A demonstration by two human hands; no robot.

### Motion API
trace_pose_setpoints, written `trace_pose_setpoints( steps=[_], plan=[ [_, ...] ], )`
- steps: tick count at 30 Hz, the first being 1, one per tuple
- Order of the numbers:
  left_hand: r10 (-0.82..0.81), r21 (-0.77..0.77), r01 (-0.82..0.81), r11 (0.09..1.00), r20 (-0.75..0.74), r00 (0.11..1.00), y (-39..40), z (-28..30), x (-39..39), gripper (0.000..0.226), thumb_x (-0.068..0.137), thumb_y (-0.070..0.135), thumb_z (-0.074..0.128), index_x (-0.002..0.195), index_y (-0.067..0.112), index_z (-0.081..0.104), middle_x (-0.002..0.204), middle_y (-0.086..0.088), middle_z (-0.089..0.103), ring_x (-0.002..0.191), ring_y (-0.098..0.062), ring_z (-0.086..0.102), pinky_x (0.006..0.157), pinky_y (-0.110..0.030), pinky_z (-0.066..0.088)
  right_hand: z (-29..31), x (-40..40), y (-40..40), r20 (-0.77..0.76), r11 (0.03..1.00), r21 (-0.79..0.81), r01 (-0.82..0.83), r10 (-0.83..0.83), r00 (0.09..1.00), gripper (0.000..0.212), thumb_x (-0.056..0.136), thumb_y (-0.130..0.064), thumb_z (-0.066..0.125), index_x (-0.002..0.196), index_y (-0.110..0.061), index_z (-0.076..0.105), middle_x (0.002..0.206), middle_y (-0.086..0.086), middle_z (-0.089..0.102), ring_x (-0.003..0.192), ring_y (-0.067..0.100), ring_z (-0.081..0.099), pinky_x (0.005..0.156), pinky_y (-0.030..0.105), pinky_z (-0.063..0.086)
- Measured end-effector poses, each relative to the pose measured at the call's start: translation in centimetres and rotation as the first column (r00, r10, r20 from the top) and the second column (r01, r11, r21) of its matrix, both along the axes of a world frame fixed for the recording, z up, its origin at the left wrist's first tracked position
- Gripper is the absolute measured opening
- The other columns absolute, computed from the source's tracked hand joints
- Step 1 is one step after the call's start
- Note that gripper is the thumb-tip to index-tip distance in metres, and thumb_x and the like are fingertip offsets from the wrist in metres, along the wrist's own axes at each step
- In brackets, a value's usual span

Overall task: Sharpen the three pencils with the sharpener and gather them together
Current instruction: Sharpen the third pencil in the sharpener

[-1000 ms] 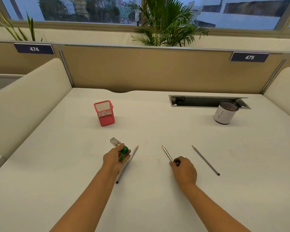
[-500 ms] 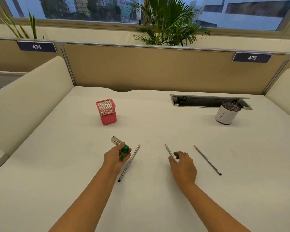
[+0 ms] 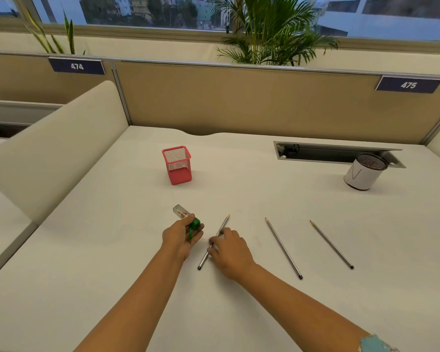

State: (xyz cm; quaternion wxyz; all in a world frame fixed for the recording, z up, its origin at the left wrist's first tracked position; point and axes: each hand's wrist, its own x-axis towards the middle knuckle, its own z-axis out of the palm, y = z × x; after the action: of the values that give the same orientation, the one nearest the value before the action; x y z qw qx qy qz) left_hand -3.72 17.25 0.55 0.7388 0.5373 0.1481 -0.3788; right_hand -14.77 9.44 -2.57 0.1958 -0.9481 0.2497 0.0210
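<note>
Near the front middle of the white desk (image 3: 239, 174), the left hand (image 3: 182, 235) grips the sharpener (image 3: 187, 217), its fingers curled around the green part while the clear box end sticks out toward 11 o'clock. Just beside it, at 3 o'clock, the right hand (image 3: 230, 250) lies over the left pencil (image 3: 222, 226) — the fingers are bent and the fingertips (image 3: 224, 232) touch the shaft near its middle. Whether they already pinch the pencil or only rest on it, I cannot tell. This pencil lies flat on the desk, its tip pointing to about 1 o'clock, and the dark back end comes out below the hand.

At 3 o'clock from the right hand lies the middle pencil (image 3: 283, 247), free and flat, with the tip toward 11 o'clock. Further at 3 o'clock, apart from it, is the right pencil (image 3: 331, 243), lying almost parallel to the middle one. The three pencils are apart from each other, none touching.

At 12 o'clock from the sharpener stands a red mesh holder (image 3: 177, 165), upright. Far at 2 o'clock stands a white cup (image 3: 362, 175) (its top looks like dark mesh), just in front of a cable tray (image 3: 335, 153) set into the desk. Behind the desk rises a tan partition (image 3: 239, 97) — it carries labels 474 (image 3: 76, 66) and 475 (image 3: 408, 85), and a palm plant (image 3: 272, 31) stands behind it.
</note>
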Motion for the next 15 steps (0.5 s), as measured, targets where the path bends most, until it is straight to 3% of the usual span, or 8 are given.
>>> trace_pose_setpoints(
  steps=[6, 10, 13, 15],
  plan=[
    [-0.006, 0.006, 0.006, 1.0, -0.007, 1.0, 0.1, 0.0, -0.2, 0.021, 0.086, 0.005, 0.061, 0.104, 0.002, 0.051, 0.086, -0.014, 0.061, 0.074, -0.026, 0.063, 0.078, -0.039, 0.052, 0.2, -0.6, -1.1, 0.044, 0.983, 0.064, 0.173, -0.176, 0.983, 0.032, 0.095, -0.028, 0.045, 0.112, -0.006, 0.06, 0.119, 0.011, 0.05, 0.108, 0.026, 0.048, 0.086, 0.032, 0.044],
    [-0.026, 0.006, 0.026, 1.0, -0.015, 1.0, 0.0, 0.0, -0.4, 0.022, 0.086, 0.005, 0.062, 0.105, 0.002, 0.05, 0.087, -0.014, 0.061, 0.074, -0.026, 0.063, 0.079, -0.04, 0.052, 0.5, -1.3, -2.0, 0.012, 0.948, 0.067, 0.312, -0.314, 0.949, 0.019, 0.09, -0.014, 0.049, 0.103, -0.004, 0.059, 0.112, 0.012, 0.057, 0.099, 0.027, 0.056, 0.074, 0.03, 0.042],
    [-0.037, 0.002, 0.037, 0.999, -0.023, 0.999, -0.2, 0.0, -0.6, 0.022, 0.086, 0.005, 0.062, 0.104, 0.001, 0.051, 0.087, -0.014, 0.061, 0.074, -0.026, 0.063, 0.079, -0.04, 0.053, 0.9, -2.0, -2.6, -0.005, 0.911, 0.086, 0.402, -0.403, 0.915, 0.026, 0.083, 0.0, 0.043, 0.104, -0.005, 0.057, 0.106, 0.012, 0.063, 0.082, 0.025, 0.053, 0.066, 0.026, 0.037],
    [-0.049, -0.004, 0.049, 0.999, -0.032, 0.998, -0.4, 0.1, -0.7, 0.022, 0.086, 0.005, 0.062, 0.105, 0.001, 0.051, 0.088, -0.014, 0.061, 0.075, -0.026, 0.063, 0.079, -0.04, 0.053, 1.2, -2.6, -2.7, 0.006, 0.89, 0.116, 0.441, -0.445, 0.896, 0.03, 0.081, -0.001, 0.044, 0.108, -0.009, 0.055, 0.105, 0.008, 0.065, 0.081, 0.025, 0.052, 0.065, 0.026, 0.036]
  ],
)
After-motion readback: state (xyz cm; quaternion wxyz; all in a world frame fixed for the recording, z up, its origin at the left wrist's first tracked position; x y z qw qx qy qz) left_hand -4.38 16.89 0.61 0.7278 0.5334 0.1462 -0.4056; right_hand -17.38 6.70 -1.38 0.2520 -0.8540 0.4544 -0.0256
